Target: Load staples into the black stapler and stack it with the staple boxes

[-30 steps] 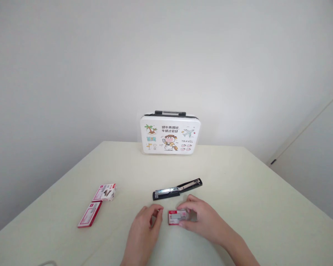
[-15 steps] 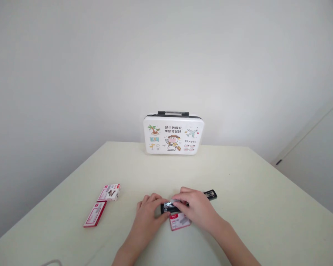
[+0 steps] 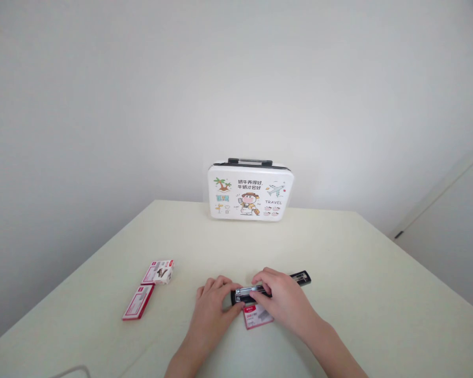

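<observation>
Stapler point(image 3: 246, 295), black with a bright metal channel point(image 3: 245, 291), is seen unfolded at the near middle of the pale surface point(image 3: 205, 241), its left end held between thumb and fingers of the left hand point(image 3: 213, 310). The right hand's grip point(image 3: 281, 299) is narrow, set at the channel; whether anything is pinched there cannot be told. A small red-and-white box point(image 3: 258, 317) is placed just at the stapler's near side. Farther left, two boxes point(image 3: 137, 303) are laid touching; a white case point(image 3: 250, 194) is stood behind.
</observation>
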`<state>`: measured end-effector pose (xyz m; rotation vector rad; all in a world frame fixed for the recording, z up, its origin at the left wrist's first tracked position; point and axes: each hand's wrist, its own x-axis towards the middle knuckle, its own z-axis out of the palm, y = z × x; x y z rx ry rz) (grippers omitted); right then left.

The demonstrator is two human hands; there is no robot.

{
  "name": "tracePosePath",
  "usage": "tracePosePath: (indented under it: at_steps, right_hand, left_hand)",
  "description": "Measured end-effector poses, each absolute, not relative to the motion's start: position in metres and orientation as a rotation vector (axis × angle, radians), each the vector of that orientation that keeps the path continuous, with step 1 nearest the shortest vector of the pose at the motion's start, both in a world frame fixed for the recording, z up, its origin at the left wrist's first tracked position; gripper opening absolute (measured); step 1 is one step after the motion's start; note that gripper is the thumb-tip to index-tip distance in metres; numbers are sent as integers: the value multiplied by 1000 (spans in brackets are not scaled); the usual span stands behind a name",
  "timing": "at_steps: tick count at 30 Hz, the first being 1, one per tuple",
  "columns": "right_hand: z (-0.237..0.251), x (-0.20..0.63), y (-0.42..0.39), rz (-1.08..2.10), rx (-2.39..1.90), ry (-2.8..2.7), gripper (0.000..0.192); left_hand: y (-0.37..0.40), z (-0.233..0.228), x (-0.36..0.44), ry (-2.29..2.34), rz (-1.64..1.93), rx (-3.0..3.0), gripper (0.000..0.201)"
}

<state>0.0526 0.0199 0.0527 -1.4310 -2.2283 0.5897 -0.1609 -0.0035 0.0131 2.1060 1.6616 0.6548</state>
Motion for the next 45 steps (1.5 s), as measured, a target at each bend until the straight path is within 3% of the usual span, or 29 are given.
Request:
tracePosePath:
  at_steps: [9,14,18,21,24,30,34,36,41,45]
  right_hand:
    - [46,54,1,658,-1493,-2187,18]
    - [39,51,-7,795,-1407,-2123,34]
    - [16,88,-8,925,-1545,-1876,31]
    - [-1,127,-5,928,-1680,-1709,40]
    - [0,143,2,1108,-1526,-1575,47]
    - [42,100,23,1092,-1183,-1812,30]
    - [56,73,29,927,-1232,-2083,11]
    - [55,68,30,839,-1292,-2158,13]
    - [37,70,37,818,-1385,-2021,19]
    - [22,79,47,962,-1397,-1890,23]
  left_hand:
    - [-3,16,-160,1661,658,2097,26]
    - [-4,14,-161,1662,662,2092,26]
    - [-3,12,-161,1667,657,2086,27]
    - [-1,12,-162,1649,657,2089,28]
    - [-1,11,-162,1642,657,2085,27]
    - [-2,13,-161,1651,655,2091,28]
    - [-1,14,-161,1664,628,2091,23]
    - [-3,14,-161,1672,648,2083,24]
    - [-21,33,-149,1527,886,2089,44]
    - [-35,55,-132,1016,596,2356,72]
